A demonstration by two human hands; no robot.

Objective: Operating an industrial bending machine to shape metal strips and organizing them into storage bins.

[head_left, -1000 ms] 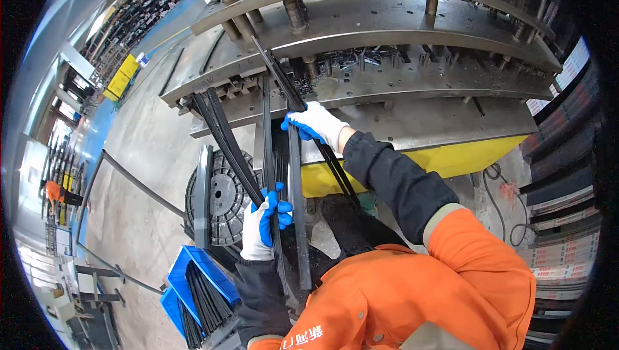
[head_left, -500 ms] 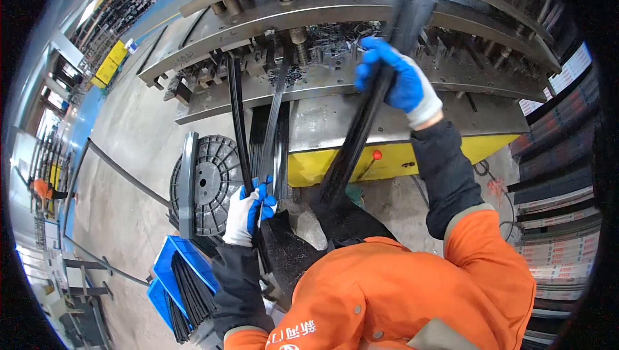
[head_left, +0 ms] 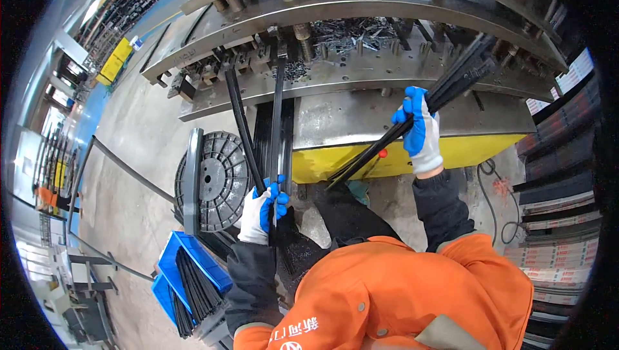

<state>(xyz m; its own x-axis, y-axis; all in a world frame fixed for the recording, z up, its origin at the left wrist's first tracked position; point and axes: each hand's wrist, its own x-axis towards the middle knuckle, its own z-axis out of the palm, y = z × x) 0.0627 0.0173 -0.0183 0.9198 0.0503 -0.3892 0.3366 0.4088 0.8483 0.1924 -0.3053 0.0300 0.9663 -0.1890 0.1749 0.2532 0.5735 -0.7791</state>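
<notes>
My right hand, in a blue-and-white glove, is closed round a bundle of long black strips. The bundle slants across the press bed's front edge, its lower ends fanning apart over the yellow panel. At the left my gloved left hand has its fingers wrapped round long dark strips. One black strip runs from that hand up toward the press tooling; a shinier strip beside it also reaches the tooling. The press has thick steel plates, with metal scraps lying between them.
A black spoked reel stands on the floor at the left, near blue crates holding black strips. A red knob sits before the yellow panel. Stacked long profiles fill the right side. Another person is far left.
My right hand has come down toward me, and the bundle's upper end has swung down to the right. My left hand stays closed on its strips, almost where it was.
</notes>
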